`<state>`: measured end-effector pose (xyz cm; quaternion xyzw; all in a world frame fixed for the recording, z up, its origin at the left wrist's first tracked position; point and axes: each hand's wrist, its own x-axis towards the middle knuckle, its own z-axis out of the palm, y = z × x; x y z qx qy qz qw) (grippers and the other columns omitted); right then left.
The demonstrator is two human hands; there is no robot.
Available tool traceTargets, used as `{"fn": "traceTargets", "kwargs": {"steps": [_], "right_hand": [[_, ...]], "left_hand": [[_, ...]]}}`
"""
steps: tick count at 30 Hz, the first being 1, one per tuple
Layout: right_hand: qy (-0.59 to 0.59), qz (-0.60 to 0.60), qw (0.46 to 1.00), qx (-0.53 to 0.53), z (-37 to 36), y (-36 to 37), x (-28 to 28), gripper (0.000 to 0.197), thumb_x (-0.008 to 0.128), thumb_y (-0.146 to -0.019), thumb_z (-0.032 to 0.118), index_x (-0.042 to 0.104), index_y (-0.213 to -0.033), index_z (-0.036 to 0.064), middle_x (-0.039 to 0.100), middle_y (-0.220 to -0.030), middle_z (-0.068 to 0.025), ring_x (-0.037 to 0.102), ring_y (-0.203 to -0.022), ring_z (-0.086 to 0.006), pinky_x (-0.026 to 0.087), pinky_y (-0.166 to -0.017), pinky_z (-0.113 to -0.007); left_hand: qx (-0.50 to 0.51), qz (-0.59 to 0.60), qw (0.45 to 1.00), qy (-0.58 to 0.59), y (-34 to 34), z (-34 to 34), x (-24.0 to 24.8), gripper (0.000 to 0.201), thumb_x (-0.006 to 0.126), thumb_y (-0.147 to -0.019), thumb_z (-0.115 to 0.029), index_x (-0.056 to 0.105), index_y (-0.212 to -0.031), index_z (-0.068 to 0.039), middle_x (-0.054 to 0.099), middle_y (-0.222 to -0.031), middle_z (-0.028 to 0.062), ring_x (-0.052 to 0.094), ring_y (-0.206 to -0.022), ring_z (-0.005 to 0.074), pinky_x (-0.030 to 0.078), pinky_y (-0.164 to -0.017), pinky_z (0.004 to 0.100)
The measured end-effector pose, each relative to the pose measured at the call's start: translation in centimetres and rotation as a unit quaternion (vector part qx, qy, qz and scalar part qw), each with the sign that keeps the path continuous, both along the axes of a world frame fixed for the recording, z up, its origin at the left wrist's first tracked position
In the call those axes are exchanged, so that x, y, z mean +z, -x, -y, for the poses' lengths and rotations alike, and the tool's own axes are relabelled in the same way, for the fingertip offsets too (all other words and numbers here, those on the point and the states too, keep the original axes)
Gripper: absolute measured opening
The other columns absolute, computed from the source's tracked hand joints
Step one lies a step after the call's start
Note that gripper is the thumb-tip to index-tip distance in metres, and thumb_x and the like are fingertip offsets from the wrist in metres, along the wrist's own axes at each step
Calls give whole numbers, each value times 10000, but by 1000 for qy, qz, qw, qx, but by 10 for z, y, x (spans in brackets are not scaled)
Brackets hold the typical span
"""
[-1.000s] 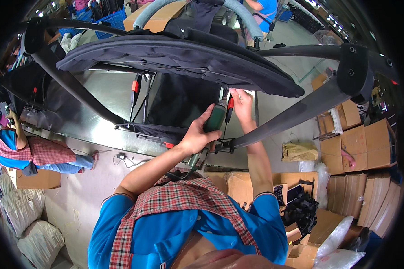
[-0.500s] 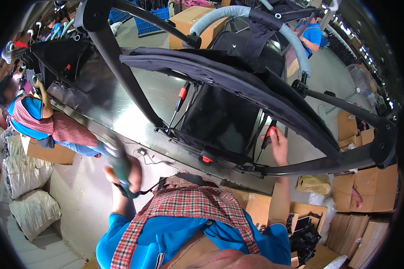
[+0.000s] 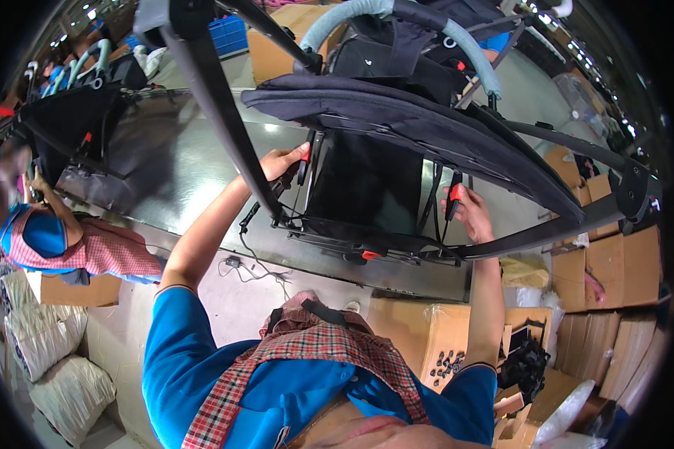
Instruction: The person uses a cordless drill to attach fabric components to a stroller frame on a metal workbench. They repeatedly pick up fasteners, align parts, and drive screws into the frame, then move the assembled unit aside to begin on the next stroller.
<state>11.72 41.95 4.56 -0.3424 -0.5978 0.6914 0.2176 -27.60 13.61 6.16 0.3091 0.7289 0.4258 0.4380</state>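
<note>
A black stroller frame (image 3: pixel 217 105) with a black fabric seat panel (image 3: pixel 367 179) stands tilted on the metal table before me. My left hand (image 3: pixel 283 161) reaches past the frame's left tube and closes round a red-tipped black latch, thumb against its red part (image 3: pixel 305 152). Around the matching red-tipped latch (image 3: pixel 455 193) on the right, the fingers of my right hand (image 3: pixel 472 215) are closed. A dark shape below my left hand cannot be made out clearly. Another red piece (image 3: pixel 371 255) sits on the frame's near lower bar.
The metal table (image 3: pixel 165 142) runs across in front. A co-worker (image 3: pixel 67 239) is at left beside another black stroller (image 3: pixel 52 135). Cords (image 3: pixel 254 271) hang near the table edge. Cardboard boxes (image 3: pixel 625 269) and a carton with small black parts (image 3: pixel 448 365) lie at right; wrapped bundles (image 3: pixel 45 322) at left.
My left hand, which held a blurred dark-green power tool low at the left, is now up on the left latch. My right hand stays at the right latch.
</note>
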Motion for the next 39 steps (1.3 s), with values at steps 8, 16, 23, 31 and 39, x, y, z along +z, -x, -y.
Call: {"fn": "traceTargets", "kwargs": {"steps": [8, 16, 23, 31, 39], "right_hand": [[-28, 62, 997, -44, 6, 16, 9, 419, 605, -988, 354, 640, -1158, -27, 695, -1046, -92, 698, -877, -199, 573, -772, -332], [-295, 12, 955, 18, -38, -56, -91, 345, 586, -927, 233, 707, -1024, -76, 720, -889, -125, 649, -868, -181, 512, -793, -387], [-196, 142, 963, -118, 96, -219, -17, 318, 650, -955, 181, 654, -1210, -9, 691, -1166, -99, 635, -1080, -170, 492, -900, -282], [-261, 464, 825, -192, 246, -394, -112, 114, 714, -840, 174, 715, -918, 91, 719, -938, -107, 692, -888, -287, 544, -797, -374], [-302, 502, 782, -214, 265, -380, -138, 74, 686, -813, 156, 695, -874, 115, 693, -935, -78, 673, -895, -306, 538, -816, -413]], "left_hand": [[-6, 21, 1000, -2, -5, -1, 1, 589, 511, -978, -573, 669, -1112, -22, 583, -759, 11, 539, -642, 117, 449, -575, 281], [3, 9, 999, -51, -18, 0, 7, 519, 555, -969, -488, 594, -1240, -47, 614, -875, 40, 590, -711, 128, 486, -622, 278], [161, -25, 970, -179, -46, 123, -16, 517, 597, -957, -416, 535, -1331, -65, 634, -978, 54, 613, -762, 130, 502, -651, 271], [5, 308, 899, 313, -184, 228, -125, 580, 646, -942, -335, 468, -1436, -86, 657, -1096, 71, 640, -820, 132, 520, -684, 263], [-201, 162, 957, 134, -291, 153, -82, 806, 719, -902, -303, 301, -1534, -29, 592, -1199, 84, 561, -989, 143, 446, -880, 257]]}}
